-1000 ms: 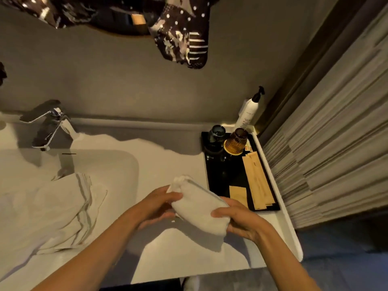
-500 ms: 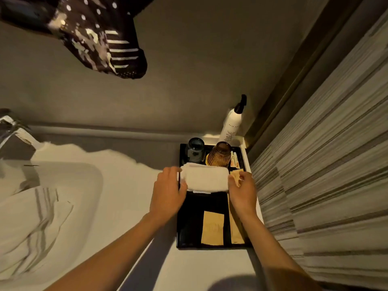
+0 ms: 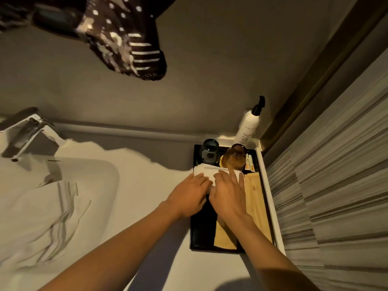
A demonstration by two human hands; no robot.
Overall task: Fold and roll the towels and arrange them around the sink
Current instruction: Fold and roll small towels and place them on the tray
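Both hands covered the near half of the rolled towel [image 3: 206, 172], so its front edge could not be seen. The striped towel [image 3: 42, 223] ran off the frame at nine o'clock. The faucet [image 3: 27, 133] was cropped there too. Print on the pump bottle [image 3: 247, 131] at one o'clock was too small to read.

A black tray [image 3: 201, 238] sits on the counter [image 3: 147, 185] by the striped wall, carrying a blue glass [image 3: 210, 151], an amber glass [image 3: 234, 158] and tan packets [image 3: 255, 198]. A pump bottle [image 3: 249, 124] stands behind; a faucet [image 3: 27, 133] lies far left.
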